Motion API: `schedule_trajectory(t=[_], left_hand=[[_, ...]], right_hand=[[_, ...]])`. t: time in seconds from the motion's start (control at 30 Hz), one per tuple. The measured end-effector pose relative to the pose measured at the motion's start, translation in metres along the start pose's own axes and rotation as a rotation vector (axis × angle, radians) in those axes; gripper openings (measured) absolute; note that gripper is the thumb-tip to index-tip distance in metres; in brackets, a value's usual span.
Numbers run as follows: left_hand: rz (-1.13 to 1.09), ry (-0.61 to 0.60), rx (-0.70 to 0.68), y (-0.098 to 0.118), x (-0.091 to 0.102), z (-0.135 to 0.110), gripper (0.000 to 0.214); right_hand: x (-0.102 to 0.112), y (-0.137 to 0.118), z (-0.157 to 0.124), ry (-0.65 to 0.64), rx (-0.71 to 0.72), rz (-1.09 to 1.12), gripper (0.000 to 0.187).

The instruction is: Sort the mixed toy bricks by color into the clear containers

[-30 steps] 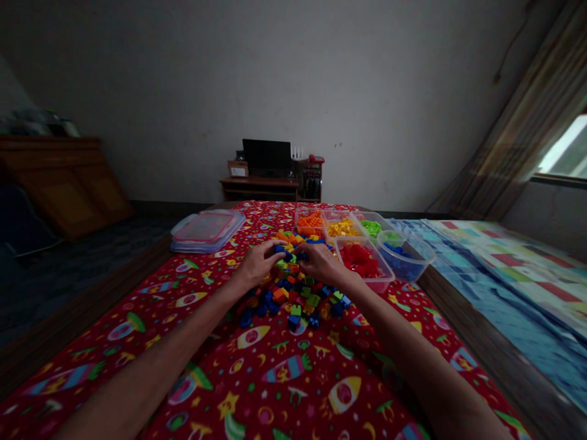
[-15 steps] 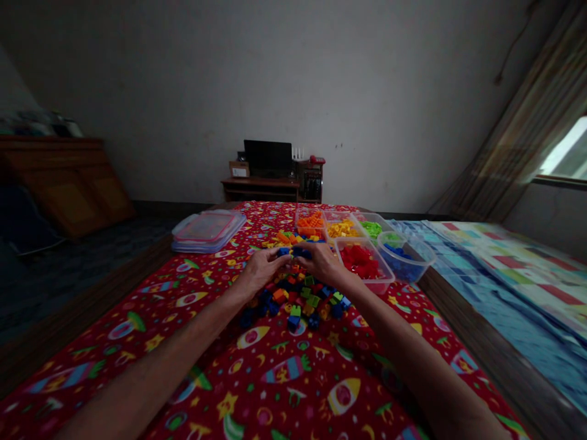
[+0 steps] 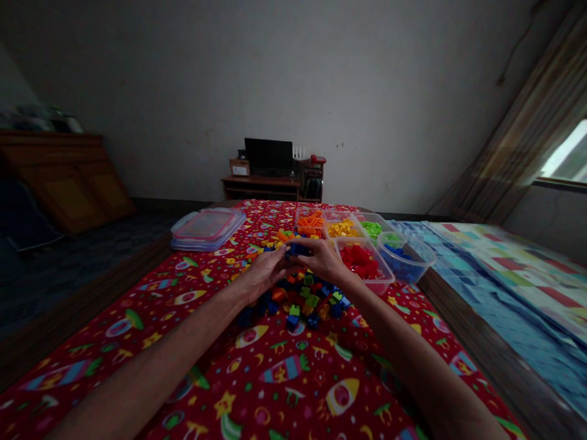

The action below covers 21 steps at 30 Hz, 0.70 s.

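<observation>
Over a heap of mixed-colour toy building blocks [image 3: 312,300], my two hands meet fingertip to fingertip. My right hand [image 3: 324,258] is closed on dark blue building blocks [image 3: 299,249], pinched between thumb and fingers. From the other side my left hand [image 3: 266,272] is closed too, its fingertips at the left end of the same blue blocks. How many pieces are between the hands is partly hidden by the fingers. Yellow and orange blocks [image 3: 280,238] lie just beyond my hands.
To the right stand clear containers of sorted blocks: orange [image 3: 310,221], yellow [image 3: 343,228], green [image 3: 372,230], red [image 3: 360,261], and a round tub [image 3: 424,260] with blue ones. Stacked plastic lids [image 3: 206,229] lie at the left on the red patterned cloth [image 3: 275,397].
My left hand has turned and moved slightly right, closing against my right fingertips. The blue block that showed in my left fingers now sits against the blue in my right hand.
</observation>
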<state>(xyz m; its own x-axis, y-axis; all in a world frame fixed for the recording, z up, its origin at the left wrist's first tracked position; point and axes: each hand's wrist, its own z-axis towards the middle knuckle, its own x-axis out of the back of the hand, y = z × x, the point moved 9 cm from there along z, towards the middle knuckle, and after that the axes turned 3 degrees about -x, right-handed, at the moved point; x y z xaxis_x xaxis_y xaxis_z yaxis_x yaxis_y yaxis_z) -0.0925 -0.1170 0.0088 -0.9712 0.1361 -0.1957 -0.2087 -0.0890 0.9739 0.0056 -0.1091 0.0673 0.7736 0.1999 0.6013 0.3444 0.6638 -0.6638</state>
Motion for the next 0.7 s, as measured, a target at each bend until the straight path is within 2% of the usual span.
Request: schedule_trajectory(t=[0.13,0.23,0.37,0.5,0.6,0.7], left_hand=[[-0.032,-0.002,0.047,-0.001,-0.001,-0.001,0.04],[-0.03,0.037,0.025,0.004,0.004,-0.001,0.039],[0.03,0.043,-0.039,0.014,0.01,-0.001,0.038],[0.236,0.022,-0.105,0.018,0.015,0.002,0.036],[0.378,-0.045,-0.151,0.015,0.012,0.006,0.041],[0.58,-0.095,-0.243,0.017,0.002,0.004,0.041]], right_hand=[[0.005,-0.001,0.0,0.014,0.016,-0.15,0.033],[0.03,0.003,0.002,0.108,0.031,-0.24,0.032],[0.092,0.02,-0.005,0.282,0.023,-0.433,0.03],[0.172,0.055,-0.032,0.504,-0.181,-0.707,0.034],[0.211,0.085,-0.057,0.54,-0.384,-0.862,0.034],[0.222,0.111,-0.073,0.424,-0.522,-0.917,0.037]])
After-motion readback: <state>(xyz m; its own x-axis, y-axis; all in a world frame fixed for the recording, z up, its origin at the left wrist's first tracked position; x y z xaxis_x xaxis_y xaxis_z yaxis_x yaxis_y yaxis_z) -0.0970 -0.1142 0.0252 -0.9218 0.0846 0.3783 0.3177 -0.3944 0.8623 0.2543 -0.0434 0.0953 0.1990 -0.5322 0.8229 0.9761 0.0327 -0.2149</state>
